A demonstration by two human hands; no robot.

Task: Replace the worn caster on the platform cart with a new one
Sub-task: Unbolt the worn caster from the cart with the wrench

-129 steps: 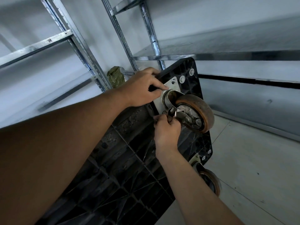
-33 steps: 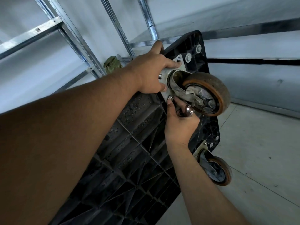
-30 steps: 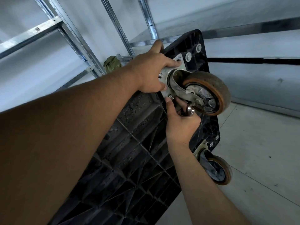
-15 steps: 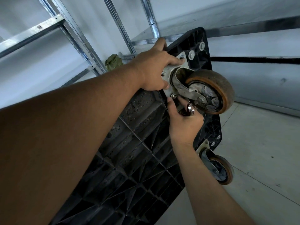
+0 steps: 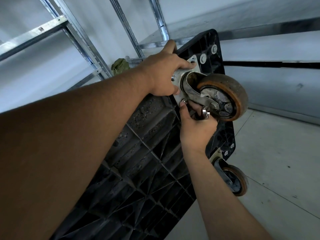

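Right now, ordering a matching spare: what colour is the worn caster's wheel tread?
The wheel tread is rusty orange-brown around a dark hub; best in head view.

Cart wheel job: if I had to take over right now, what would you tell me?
The left grip presses the mounting plate against the upended cart.
The right grip holds a metal tool, thumb by the lower nut.
The worn caster is still on the cart.
Left to do: free the plate, pull the caster off, and fit a new one, which is not in view.
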